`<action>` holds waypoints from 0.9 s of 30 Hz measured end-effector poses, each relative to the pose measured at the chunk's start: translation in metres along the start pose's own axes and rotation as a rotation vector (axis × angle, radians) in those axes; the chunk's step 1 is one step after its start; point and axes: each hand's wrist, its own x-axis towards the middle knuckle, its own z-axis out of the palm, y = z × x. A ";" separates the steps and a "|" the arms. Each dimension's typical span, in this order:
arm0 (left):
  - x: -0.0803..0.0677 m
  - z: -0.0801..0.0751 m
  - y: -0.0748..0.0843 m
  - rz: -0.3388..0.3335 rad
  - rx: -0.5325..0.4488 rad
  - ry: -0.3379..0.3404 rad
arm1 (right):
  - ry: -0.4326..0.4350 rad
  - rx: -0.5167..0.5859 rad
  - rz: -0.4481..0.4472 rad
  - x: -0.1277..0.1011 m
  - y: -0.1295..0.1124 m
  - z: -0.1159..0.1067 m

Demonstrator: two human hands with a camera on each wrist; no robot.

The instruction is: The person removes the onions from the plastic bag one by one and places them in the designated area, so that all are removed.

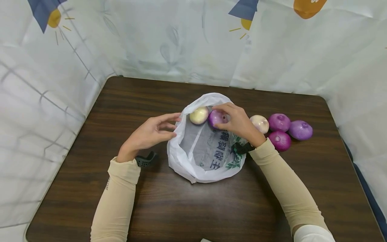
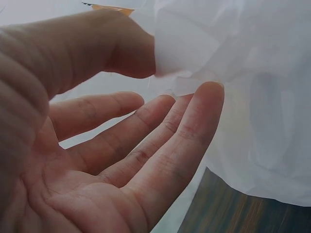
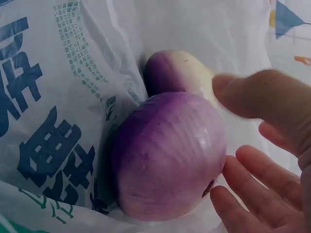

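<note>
Head view: a white plastic bag (image 1: pixel 208 151) lies open on the dark wooden counter (image 1: pixel 193 208), its mouth turned toward the far edge. The left hand (image 1: pixel 149 134) pinches the bag's left rim between thumb and fingertips, holding the mouth apart. The right hand (image 1: pixel 237 122) reaches into the mouth, its grip curled over a purple onion (image 1: pixel 217 118) that sits just inside, beside a pale onion (image 1: pixel 199 115) already in the bag. Four more onions lie on the counter just right of the bag: a pale one (image 1: pixel 260 123) and three purple ones (image 1: pixel 284 129). By this count two onions are in or at the bag and four are left outside, so the loading appears roughly a third done. Left wrist view: the left hand (image 2: pixel 112 160) shows an open palm with nearly straight fingers, and the thumb presses a fold of the bag (image 2: pixel 243 73) from above; the pinch itself is partly hidden by the film. Right wrist view: the purple onion (image 3: pixel 167 155) rests against the printed inner wall of the bag (image 3: pixel 58 97), with the pale onion (image 3: pixel 180 73) touching it behind. The right hand (image 3: pixel 267 160) lies spread at the onion's side, fingertips touching or just off its skin, so whether the grip holds or is letting go cannot be told. The onions outside appear in neither wrist view.
</note>
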 end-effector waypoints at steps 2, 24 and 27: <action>0.000 0.000 0.000 -0.002 0.000 -0.001 | 0.000 0.004 0.003 0.001 0.001 0.000; 0.001 0.000 0.000 -0.010 0.004 0.003 | -0.052 -0.016 -0.015 -0.007 -0.005 -0.003; 0.001 0.000 0.000 -0.010 0.001 0.006 | -0.056 -0.015 -0.019 -0.008 -0.003 -0.003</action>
